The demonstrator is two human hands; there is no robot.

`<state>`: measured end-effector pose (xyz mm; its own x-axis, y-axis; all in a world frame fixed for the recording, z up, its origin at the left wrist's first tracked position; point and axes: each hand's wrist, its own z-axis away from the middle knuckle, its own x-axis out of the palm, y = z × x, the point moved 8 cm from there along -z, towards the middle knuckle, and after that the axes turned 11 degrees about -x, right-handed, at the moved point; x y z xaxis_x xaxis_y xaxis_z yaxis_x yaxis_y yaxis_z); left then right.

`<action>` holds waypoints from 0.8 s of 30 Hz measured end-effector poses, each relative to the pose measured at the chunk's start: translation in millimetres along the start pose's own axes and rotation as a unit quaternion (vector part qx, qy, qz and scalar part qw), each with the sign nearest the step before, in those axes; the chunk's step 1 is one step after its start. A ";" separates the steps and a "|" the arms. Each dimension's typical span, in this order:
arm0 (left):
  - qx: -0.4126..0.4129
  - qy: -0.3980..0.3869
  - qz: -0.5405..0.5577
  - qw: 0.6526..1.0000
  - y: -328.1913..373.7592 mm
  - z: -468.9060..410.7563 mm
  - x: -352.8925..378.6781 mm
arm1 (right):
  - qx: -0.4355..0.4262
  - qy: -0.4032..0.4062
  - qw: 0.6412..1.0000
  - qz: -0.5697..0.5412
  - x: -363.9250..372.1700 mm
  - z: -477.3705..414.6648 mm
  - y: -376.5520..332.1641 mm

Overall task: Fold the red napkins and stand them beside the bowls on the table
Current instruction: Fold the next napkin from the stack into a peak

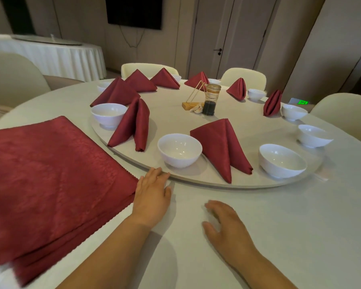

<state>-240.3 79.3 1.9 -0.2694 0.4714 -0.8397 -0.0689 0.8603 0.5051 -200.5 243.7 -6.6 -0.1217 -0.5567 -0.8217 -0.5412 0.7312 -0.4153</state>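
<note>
A stack of flat red napkins lies on the table at my left. Several folded red napkins stand on the round turntable, the nearest one between two white bowls. Another folded napkin stands beside a bowl further left. My left hand lies open, fingertips touching the turntable's front edge next to the stack's corner. My right hand rests open on the tablecloth, holding nothing.
A sauce bottle and a wooden holder stand at the turntable's middle. More bowls ring its right side without napkins nearby. Cream chairs surround the table. A second covered table stands at the back left.
</note>
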 end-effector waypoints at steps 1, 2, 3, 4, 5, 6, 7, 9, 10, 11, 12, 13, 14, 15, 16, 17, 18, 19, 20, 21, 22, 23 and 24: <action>0.011 0.008 0.008 1.000 1.4 1.4 -5.1 | -0.013 -0.021 0.999 0.028 4.5 1.8 -6.0; 0.021 0.014 0.018 1.000 1.4 3.1 -12.2 | -0.032 -0.023 0.998 0.055 6.2 2.4 -10.3; 0.024 0.011 0.026 0.999 -1.1 4.3 -19.5 | -0.037 -0.016 0.997 0.073 5.5 1.7 -11.5; 0.018 0.003 0.032 0.999 -5.8 6.0 -28.2 | -0.039 -0.019 0.996 0.084 5.6 1.7 -11.7; 0.007 -0.007 0.035 0.999 -13.6 9.3 -37.7 | -0.038 -0.029 0.995 0.091 6.7 1.8 -10.7; 0.000 -0.010 0.033 0.999 -23.6 13.9 -48.9 | -0.033 -0.035 0.995 0.088 5.8 1.9 -11.1; -0.005 -0.007 0.023 1.000 -35.3 20.1 -61.4 | -0.028 -0.032 0.996 0.084 5.9 2.7 -9.0; -0.021 0.006 -0.009 1.000 -67.1 35.5 -85.9 | -0.033 -0.029 0.996 0.083 7.3 3.0 -6.1; -0.037 0.011 -0.022 0.999 -85.8 44.7 -97.3 | -0.027 -0.033 0.997 0.069 9.1 3.6 -4.2; -0.055 0.012 -0.030 0.998 -104.7 54.1 -106.8 | -0.013 -0.029 0.998 0.047 9.6 4.3 -1.3; -0.077 0.010 -0.031 0.996 -122.4 63.3 -115.2 | -0.001 -0.023 0.999 0.035 9.8 5.2 1.9; -0.102 0.006 -0.029 0.994 -139.0 71.6 -121.5 | 0.003 -0.018 0.999 0.033 9.4 5.4 2.9; -0.129 0.002 -0.020 0.991 -154.1 79.1 -126.5 | 0.004 -0.020 0.999 0.032 9.9 6.0 2.6; -0.152 0.000 -0.006 0.988 -167.2 85.1 -129.4 | 0.006 -0.020 0.999 0.035 9.0 5.6 1.6; -0.171 -0.002 0.013 0.985 -178.2 89.7 -131.0 | 0.001 -0.020 0.999 0.043 7.1 4.4 -0.9; -0.188 -0.003 0.034 0.982 -187.4 93.6 -131.2 | -0.009 -0.030 0.998 0.046 8.2 3.8 -2.9; -0.201 -0.005 0.051 0.978 -193.7 96.1 -130.8 | -0.015 -0.037 0.998 0.042 9.5 3.3 -3.2; -0.208 -0.001 0.064 0.976 -198.0 97.3 -130.6 | -0.016 -0.040 0.998 0.037 10.6 3.4 -2.2; -0.211 0.006 0.071 0.975 -200.3 97.3 -131.2 | -0.014 -0.042 0.998 0.035 11.5 3.4 -1.1; -0.209 0.014 0.071 0.975 -200.9 96.1 -132.0 | -0.011 -0.044 0.998 0.036 11.5 3.3 -1.4; -0.208 0.023 0.066 0.976 -200.4 94.9 -133.4 | -0.007 -0.046 0.998 0.038 11.6 3.6 -1.9; -0.202 0.034 0.058 0.977 -199.1 93.9 -135.0 | -0.003 -0.048 0.998 0.038 11.6 4.1 -2.2; -0.196 0.046 0.049 0.978 -197.6 93.1 -137.0 | -0.004 -0.049 0.998 0.038 11.6 4.1 -2.8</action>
<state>-100.4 -137.2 -1.3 -0.3771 0.5133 -0.7709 -0.3967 0.6627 0.6352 -197.0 236.8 -16.6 -0.0808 -0.4587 -0.8849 -0.5408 0.7660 -0.3476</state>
